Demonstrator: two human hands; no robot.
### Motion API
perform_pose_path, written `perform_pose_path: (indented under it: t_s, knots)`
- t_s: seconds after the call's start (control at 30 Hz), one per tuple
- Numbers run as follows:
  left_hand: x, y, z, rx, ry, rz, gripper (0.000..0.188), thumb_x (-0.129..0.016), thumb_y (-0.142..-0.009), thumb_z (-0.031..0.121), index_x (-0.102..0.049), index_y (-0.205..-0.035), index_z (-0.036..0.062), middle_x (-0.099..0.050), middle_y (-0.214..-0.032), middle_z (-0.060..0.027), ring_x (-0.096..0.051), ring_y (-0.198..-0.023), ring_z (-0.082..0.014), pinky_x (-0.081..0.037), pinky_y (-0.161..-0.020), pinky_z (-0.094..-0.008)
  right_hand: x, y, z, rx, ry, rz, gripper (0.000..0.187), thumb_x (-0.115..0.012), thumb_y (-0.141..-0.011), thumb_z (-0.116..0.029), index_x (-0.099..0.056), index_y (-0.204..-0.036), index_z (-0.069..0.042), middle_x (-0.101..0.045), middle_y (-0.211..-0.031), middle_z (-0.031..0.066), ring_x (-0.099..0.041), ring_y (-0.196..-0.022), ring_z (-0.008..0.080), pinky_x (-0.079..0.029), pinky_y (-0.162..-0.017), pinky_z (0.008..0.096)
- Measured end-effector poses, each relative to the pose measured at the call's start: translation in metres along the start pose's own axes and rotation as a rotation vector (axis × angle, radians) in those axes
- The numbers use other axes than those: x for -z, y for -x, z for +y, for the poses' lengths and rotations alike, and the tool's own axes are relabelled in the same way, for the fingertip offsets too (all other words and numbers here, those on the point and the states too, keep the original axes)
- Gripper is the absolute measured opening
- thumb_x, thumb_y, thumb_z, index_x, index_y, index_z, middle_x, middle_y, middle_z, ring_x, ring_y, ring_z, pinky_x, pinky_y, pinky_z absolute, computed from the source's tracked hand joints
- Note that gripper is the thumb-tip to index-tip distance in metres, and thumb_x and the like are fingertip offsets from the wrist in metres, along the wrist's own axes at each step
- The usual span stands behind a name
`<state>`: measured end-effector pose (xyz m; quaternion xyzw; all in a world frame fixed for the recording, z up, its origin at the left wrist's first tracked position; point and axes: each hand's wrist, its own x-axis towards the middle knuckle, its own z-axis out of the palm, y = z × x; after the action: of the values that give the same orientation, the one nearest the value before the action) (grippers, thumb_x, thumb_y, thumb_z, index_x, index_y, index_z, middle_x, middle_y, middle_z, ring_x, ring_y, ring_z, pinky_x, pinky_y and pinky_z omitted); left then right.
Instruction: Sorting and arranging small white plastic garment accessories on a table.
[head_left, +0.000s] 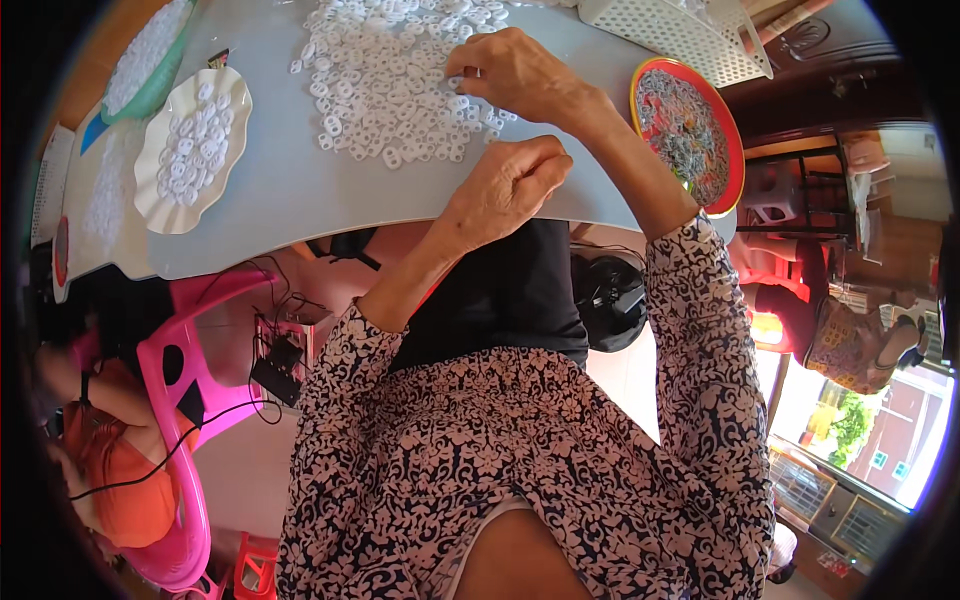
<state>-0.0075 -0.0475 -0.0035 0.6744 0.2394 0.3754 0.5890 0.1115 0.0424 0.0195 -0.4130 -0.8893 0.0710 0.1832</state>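
Small white plastic pieces with holes lie in a loose pile [385,85] on the grey table [280,190]. My right hand [525,78] is at the pile's right side. Its thumb and fingertips are pinched together low over the pieces; what they hold is too small to name. Nearer to me, by the table's front edge, my left hand [508,190] is closed with its fingers curled in. Whatever lies inside that hand is hidden. More of the white pieces fill a cream scalloped dish [160,218] on the left.
Far left stands a green bowl [178,62] of white pieces. A red-rimmed bowl [741,165] with grey and orange bits is at the right, below a white perforated basket [690,38]. A pink chair [195,500] and a person in orange [140,500] are at lower left.
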Motion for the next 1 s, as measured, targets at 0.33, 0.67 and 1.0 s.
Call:
perform_pose_path:
  t_s: [0.33, 0.67, 1.0]
  knots:
    - [0.000, 0.000, 0.000, 0.015, 0.005, -0.015, 0.021, -0.052, -0.089, 0.014, -0.051, -0.075, -0.0020, -0.046, -0.056, -0.0065, -0.042, -0.052, -0.0115, -0.038, -0.050, -0.0282, 0.020, 0.013, 0.024, -0.158, 0.021, 0.157, 0.012, -0.060, -0.077, -0.013, -0.068, -0.083, -0.006, -0.066, -0.080, 0.0126, -0.063, -0.071, 0.0302, -0.050, -0.068, 0.0372]
    - [0.000, 0.002, -0.005, -0.030, -0.021, 0.012, 0.022, -0.050, -0.089, 0.015, -0.051, -0.075, -0.0015, -0.045, -0.055, -0.0045, -0.042, -0.052, -0.0107, -0.038, -0.050, -0.0278, 0.006, 0.021, 0.022, 0.014, 0.283, -0.050, 0.008, -0.059, -0.080, -0.006, -0.064, -0.079, 0.000, -0.064, -0.080, 0.0132, -0.063, -0.072, 0.0295, -0.051, -0.065, 0.0365]
    - [0.006, -0.001, -0.004, -0.065, -0.074, 0.051, 0.023, -0.050, -0.090, 0.017, -0.051, -0.076, -0.0008, -0.046, -0.057, -0.0022, -0.042, -0.053, -0.0086, -0.038, -0.049, -0.0263, 0.005, 0.023, 0.017, -0.204, 0.178, 0.053, 0.010, -0.062, -0.072, -0.008, -0.061, -0.071, 0.002, -0.063, -0.069, 0.0186, -0.064, -0.069, 0.0348, -0.052, -0.061, 0.0389]
